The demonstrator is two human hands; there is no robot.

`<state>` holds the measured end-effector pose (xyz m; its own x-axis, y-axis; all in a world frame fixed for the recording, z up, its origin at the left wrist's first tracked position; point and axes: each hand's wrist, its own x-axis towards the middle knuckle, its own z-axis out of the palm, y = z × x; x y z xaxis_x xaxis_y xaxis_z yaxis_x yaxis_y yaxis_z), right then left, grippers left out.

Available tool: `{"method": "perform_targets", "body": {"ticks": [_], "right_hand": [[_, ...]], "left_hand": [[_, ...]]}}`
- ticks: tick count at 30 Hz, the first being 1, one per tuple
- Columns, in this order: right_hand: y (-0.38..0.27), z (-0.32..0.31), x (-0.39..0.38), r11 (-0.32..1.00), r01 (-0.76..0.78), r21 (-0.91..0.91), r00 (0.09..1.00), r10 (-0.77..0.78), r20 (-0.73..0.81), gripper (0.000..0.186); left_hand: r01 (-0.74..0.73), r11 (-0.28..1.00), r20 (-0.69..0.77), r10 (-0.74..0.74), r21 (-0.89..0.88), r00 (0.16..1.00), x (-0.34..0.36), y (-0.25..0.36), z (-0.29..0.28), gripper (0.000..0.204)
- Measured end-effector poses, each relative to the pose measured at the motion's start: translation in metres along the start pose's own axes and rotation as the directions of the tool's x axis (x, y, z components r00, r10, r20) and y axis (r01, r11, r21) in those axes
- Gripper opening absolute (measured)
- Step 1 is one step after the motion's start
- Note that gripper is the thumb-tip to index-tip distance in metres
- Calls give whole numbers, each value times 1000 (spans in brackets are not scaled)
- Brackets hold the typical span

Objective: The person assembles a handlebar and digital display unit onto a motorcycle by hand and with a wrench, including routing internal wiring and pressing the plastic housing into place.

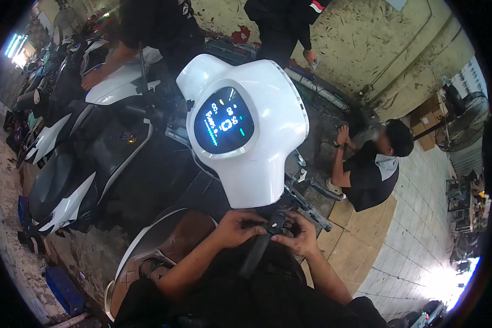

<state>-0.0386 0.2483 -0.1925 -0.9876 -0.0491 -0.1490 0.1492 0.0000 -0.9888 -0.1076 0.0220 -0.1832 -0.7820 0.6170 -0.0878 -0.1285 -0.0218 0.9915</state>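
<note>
Switch housing (277,221), blocky and black, adjoins a tubular matte grip (255,255).

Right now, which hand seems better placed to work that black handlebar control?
Probably the right hand: its thumb and index finger bracket the black handlebar control. The left hand is close too, at its left, so the advantage looks slight.

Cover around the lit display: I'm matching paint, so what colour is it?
The cover is glossy white, as the head view shows.

Lit digits (227,125) — on dark dashboard display (222,116)
</note>
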Motion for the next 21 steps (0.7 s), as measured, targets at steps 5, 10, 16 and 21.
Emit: {"method": "perform_targets", "body": {"ticks": [5, 10, 16, 21], "right_hand": [[-1, 3, -6, 992, 5, 123, 1000, -3, -20, 65], [8, 23, -12, 978, 66, 196, 994, -48, -96, 64], [27, 38, -10, 930, 148, 337, 980, -92, -178, 64], [29, 38, -7, 949, 142, 281, 983, -101, -156, 66]], "left_hand": [[-9, 996, -86, 17, 86, 996, -3, 17, 13, 31], [205, 959, -63, -221, -197, 973, -26, 35, 32, 41], [232, 970, -183, -216, 67, 959, -29, 37, 37, 32], [46, 952, -215, 22, 304, 976, -27, 23, 35, 34]]}}
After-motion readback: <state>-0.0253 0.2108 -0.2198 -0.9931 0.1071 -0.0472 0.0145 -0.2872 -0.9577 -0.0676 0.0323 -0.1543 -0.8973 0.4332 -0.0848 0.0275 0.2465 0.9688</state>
